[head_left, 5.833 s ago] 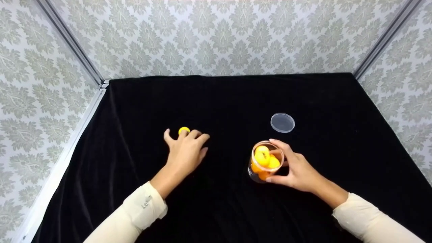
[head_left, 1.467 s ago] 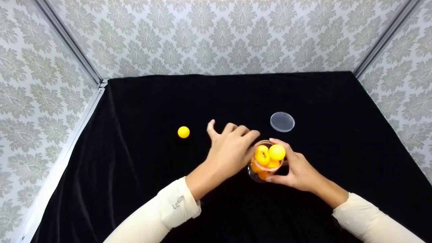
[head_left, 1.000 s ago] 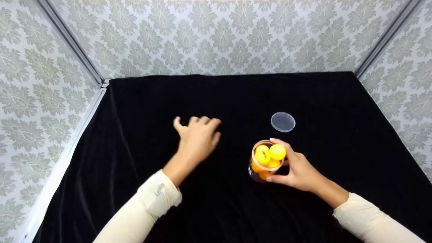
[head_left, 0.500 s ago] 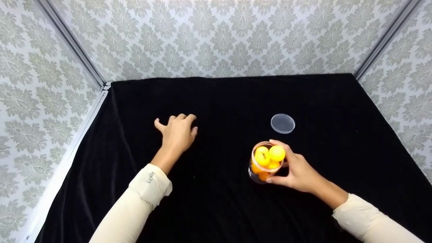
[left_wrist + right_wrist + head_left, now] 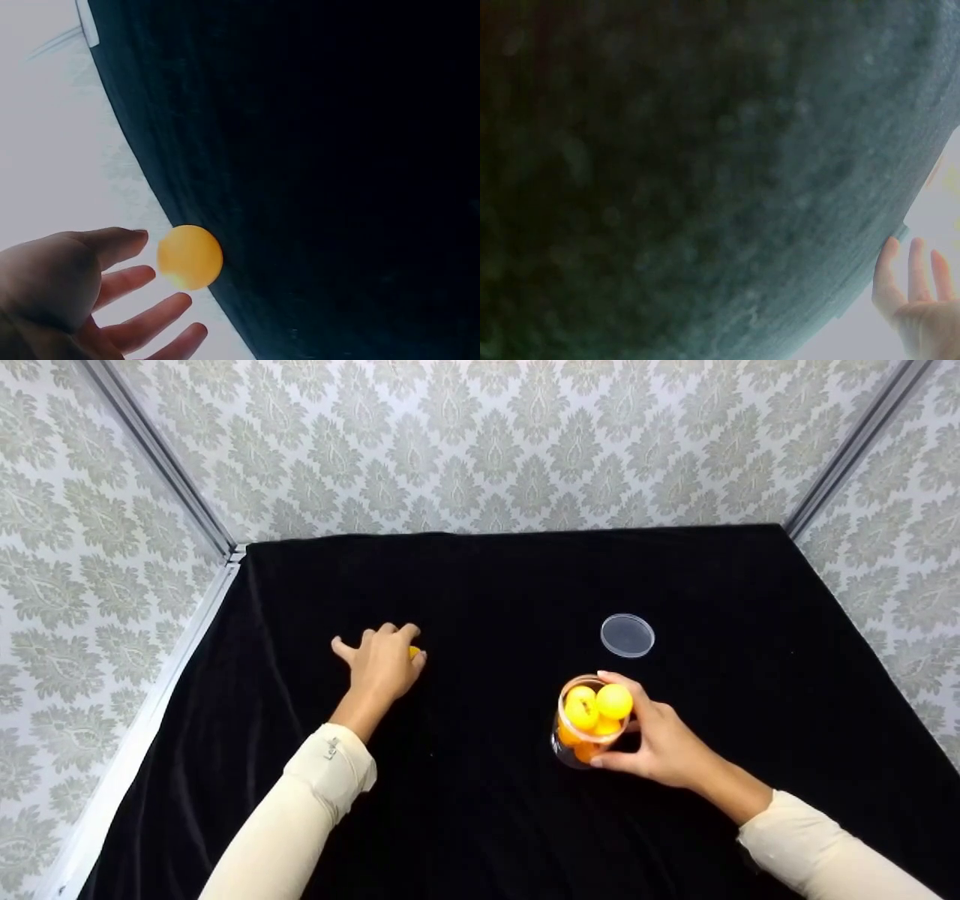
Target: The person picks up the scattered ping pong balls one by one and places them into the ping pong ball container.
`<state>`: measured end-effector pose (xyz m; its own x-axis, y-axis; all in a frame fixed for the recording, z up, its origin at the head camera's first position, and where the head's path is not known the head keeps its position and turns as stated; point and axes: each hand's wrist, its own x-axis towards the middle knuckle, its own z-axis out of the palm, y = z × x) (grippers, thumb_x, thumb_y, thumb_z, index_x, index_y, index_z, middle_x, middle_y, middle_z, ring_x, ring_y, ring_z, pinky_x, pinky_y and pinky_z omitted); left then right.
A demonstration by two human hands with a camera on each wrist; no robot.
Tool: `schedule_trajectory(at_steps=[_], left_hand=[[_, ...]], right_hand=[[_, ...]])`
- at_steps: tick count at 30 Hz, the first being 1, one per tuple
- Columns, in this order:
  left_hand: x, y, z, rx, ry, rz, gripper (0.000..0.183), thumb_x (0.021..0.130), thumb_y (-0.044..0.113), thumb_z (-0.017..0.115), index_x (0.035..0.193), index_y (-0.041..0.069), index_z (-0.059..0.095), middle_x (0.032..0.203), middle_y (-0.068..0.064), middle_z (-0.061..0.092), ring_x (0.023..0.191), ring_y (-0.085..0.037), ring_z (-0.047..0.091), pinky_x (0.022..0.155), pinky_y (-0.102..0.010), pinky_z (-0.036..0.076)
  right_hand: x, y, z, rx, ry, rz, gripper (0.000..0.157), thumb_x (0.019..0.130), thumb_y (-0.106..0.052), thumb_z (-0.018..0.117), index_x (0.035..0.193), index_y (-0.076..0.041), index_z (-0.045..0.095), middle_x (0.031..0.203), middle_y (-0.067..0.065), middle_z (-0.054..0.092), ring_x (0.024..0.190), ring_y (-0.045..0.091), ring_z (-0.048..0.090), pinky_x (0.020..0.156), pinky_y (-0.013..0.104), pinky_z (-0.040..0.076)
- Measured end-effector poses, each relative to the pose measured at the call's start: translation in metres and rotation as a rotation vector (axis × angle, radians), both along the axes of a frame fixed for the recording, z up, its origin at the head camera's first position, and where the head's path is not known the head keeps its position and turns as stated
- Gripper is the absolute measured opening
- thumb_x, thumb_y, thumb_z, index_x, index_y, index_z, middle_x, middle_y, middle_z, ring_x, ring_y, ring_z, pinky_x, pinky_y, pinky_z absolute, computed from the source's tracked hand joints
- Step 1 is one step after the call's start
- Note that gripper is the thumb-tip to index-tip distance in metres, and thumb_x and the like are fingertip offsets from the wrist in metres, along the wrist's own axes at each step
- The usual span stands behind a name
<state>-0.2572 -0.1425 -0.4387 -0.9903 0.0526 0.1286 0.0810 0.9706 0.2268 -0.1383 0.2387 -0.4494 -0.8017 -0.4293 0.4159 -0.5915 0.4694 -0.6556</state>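
My left hand point(image 5: 381, 664) is over the left part of the table, fingers spread and loosely bent beside an orange-yellow ping-pong ball point(image 5: 414, 652). In the left wrist view that ball point(image 5: 190, 257) sits just off the tips of the thumb and fingers. My right hand point(image 5: 664, 739) grips a clear plastic jar point(image 5: 568, 751) round its side, thumb in front and fingers behind. Several yellow and orange ping-pong balls point(image 5: 583, 709) fill the jar, and one point(image 5: 614, 701) rises at the rim. The right wrist view shows mostly dark cloth and part of the right hand point(image 5: 922, 307).
A round clear lid point(image 5: 628, 635) lies flat on the black tablecloth point(image 5: 495, 585), behind the jar. Patterned wall panels point(image 5: 480, 442) stand behind and at both sides of the table. A white frame edge point(image 5: 142, 735) runs along its left side.
A further ball has come to lie at the top of the jar. My left hand has gone from the jar back leftward to the loose ball. The right hand and lid stay put.
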Motion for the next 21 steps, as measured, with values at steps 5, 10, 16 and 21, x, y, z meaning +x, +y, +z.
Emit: schedule_trajectory(at_steps=[5, 10, 16, 21], left_hand=[[-0.002, -0.005, -0.009, -0.017, -0.07, 0.002, 0.047, 0.092, 0.036, 0.072, 0.136, 0.022, 0.062, 0.131, -0.013, 0.064, 0.124, -0.042, 0.056, 0.108, -0.084, 0.012], [-0.003, -0.007, -0.017, -0.017, -0.07, -0.004, 0.046, 0.092, 0.032, 0.074, 0.135, 0.022, 0.063, 0.127, -0.012, 0.066, 0.12, -0.042, 0.058, 0.107, -0.085, 0.012], [-0.002, -0.008, -0.021, -0.021, -0.032, -0.011, 0.042, 0.091, 0.028, 0.075, 0.132, 0.022, 0.065, 0.122, -0.01, 0.068, 0.115, -0.041, 0.061, 0.106, -0.085, 0.015], [-0.001, -0.006, -0.019, -0.014, -0.007, -0.015, 0.041, 0.089, 0.027, 0.076, 0.129, 0.022, 0.066, 0.12, -0.009, 0.069, 0.113, -0.041, 0.062, 0.105, -0.085, 0.015]], right_hand=[[-0.003, 0.002, -0.005, 0.009, 0.003, -0.009, 0.103, 0.064, -0.011, 0.097, 0.149, -0.005, 0.04, 0.128, 0.017, 0.065, 0.095, 0.02, 0.074, 0.078, 0.037, 0.062], [-0.012, 0.01, -0.024, 0.026, 0.004, -0.019, 0.108, 0.063, -0.018, 0.098, 0.152, -0.01, 0.038, 0.131, 0.014, 0.064, 0.095, 0.017, 0.074, 0.078, 0.037, 0.062], [-0.017, 0.015, -0.032, 0.025, -0.003, 0.003, 0.108, 0.067, -0.029, 0.097, 0.155, -0.017, 0.036, 0.135, 0.007, 0.063, 0.099, 0.016, 0.072, 0.079, 0.033, 0.062], [-0.017, 0.016, -0.032, 0.029, -0.023, 0.011, 0.106, 0.07, -0.035, 0.094, 0.156, -0.02, 0.035, 0.136, 0.006, 0.062, 0.101, 0.015, 0.072, 0.081, 0.032, 0.061]])
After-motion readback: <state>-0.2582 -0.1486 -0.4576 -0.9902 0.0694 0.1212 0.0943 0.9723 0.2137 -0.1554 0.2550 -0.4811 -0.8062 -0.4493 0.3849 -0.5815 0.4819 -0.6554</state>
